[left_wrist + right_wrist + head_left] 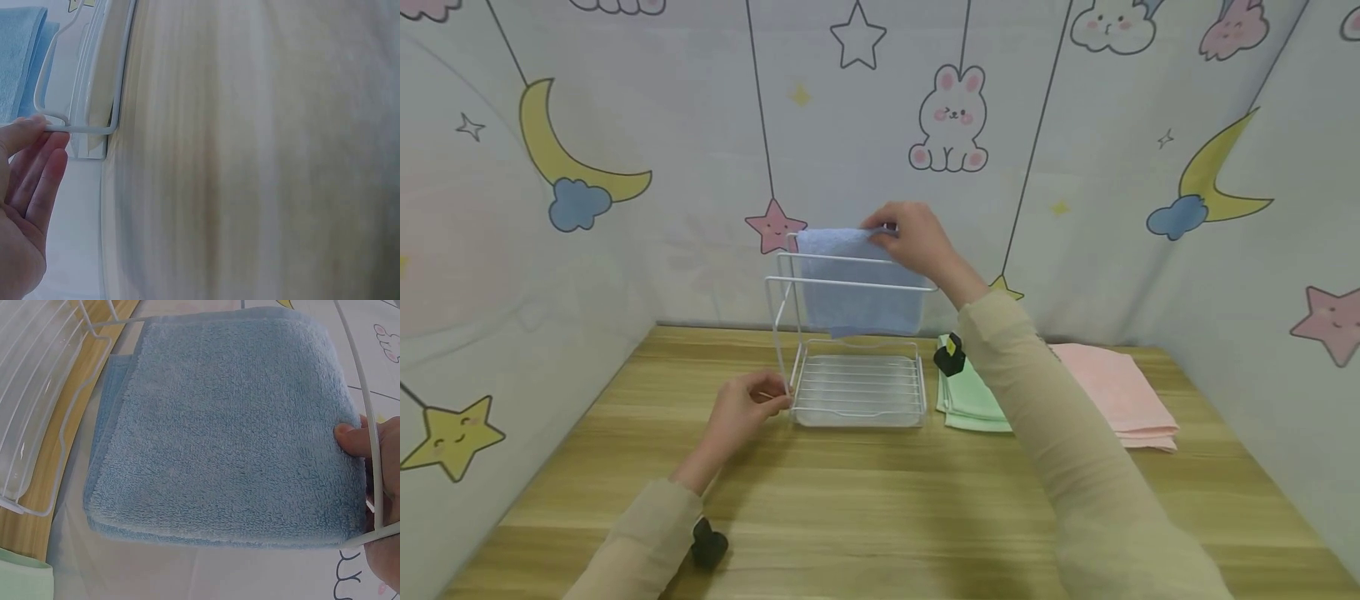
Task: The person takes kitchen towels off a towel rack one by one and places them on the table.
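Note:
A blue towel (861, 292) hangs folded over the rearmost top bar of a white wire rack (855, 283). My right hand (913, 237) pinches the towel's top fold near its right end; in the right wrist view the thumb (353, 439) presses on the blue terry cloth (225, 431). Low at the rack's left side, my left hand (745, 414) pinches the wire frame. The left wrist view shows thumb and fingertips on the white wire (87, 129), with the other fingers fairly straight below it. Part of the towel's right side is hidden behind the right hand.
Right of the rack lie a folded green towel (973, 400) and a folded pink towel (1116, 387), both partly behind the right sleeve. A clear tray (857, 417) sits in the rack's base. The wooden table (850, 508) meets a patterned cloth backdrop (700, 167).

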The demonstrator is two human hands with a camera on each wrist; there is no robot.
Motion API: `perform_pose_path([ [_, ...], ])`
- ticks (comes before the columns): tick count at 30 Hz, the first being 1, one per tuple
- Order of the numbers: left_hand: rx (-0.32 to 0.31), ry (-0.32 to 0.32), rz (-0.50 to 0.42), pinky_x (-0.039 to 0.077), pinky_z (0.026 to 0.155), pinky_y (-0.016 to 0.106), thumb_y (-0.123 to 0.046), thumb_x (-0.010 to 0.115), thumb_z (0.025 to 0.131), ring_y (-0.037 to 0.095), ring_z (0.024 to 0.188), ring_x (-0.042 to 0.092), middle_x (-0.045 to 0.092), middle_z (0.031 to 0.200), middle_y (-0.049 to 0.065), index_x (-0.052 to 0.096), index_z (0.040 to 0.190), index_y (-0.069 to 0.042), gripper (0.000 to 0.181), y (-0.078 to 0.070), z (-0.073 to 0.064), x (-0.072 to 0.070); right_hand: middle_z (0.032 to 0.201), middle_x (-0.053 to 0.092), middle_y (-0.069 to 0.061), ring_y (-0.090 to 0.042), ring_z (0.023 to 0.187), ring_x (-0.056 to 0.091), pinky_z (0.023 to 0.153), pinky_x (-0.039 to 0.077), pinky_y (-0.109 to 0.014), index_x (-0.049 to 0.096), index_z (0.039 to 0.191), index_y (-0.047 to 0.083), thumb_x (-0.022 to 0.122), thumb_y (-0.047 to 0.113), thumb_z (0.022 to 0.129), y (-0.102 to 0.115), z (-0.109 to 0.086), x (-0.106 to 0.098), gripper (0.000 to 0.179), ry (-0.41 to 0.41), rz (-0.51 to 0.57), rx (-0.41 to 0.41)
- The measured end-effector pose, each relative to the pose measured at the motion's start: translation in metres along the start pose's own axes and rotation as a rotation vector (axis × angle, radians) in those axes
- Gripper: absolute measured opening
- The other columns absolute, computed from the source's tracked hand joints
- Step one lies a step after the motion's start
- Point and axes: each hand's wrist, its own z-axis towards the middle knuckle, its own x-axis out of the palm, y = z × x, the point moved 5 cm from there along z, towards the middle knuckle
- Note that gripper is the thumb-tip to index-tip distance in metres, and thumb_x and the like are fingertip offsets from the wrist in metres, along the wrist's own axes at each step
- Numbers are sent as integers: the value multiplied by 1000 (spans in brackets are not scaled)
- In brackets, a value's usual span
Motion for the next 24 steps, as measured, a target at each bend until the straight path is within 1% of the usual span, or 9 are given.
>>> perform_pose_path([
  [8, 5, -9, 6, 54, 58, 20, -4, 74, 77, 12, 69, 67, 71, 85, 15, 65, 87, -2, 14, -1, -1, -1, 107, 71, -4, -16, 101, 64, 91, 50, -29, 72, 103, 12, 64, 8, 87, 1, 0, 2, 18, 1, -1, -6],
  [12, 2, -9, 8, 54, 58, 20, -5, 74, 77, 13, 69, 67, 71, 86, 15, 65, 88, -2, 14, -1, -2, -1, 106, 70, -3, -15, 101, 63, 91, 50, -29, 71, 103, 13, 64, 8, 87, 1, 0, 2, 18, -3, -3, -13],
  [18, 18, -12, 30, 53, 59, 20, -5, 74, 77, 17, 73, 68, 72, 85, 13, 66, 88, -4, 14, -3, -1, -1, 104, 71, -4, -15, 99, 63, 90, 50, -29, 71, 103, 12, 63, 7, 87, 5, -1, -1, 18, -11, -21, -52],
  [21, 26, -7, 33, 53, 59, 20, -4, 74, 77, 18, 74, 68, 71, 85, 13, 65, 87, -4, 14, -3, -1, 0, 104, 70, -4, -16, 99, 63, 90, 50, -28, 71, 102, 11, 63, 6, 87, 6, -2, -3, 18, -29, -19, -74],
  [24, 18, -1, 28, 54, 59, 20, -5, 74, 78, 18, 73, 68, 71, 85, 14, 65, 87, -3, 13, -3, -1, -2, 104, 71, -4, -16, 100, 63, 90, 50, -28, 71, 102, 11, 63, 7, 87, 10, 1, -8, 17, -78, -12, -106],
])
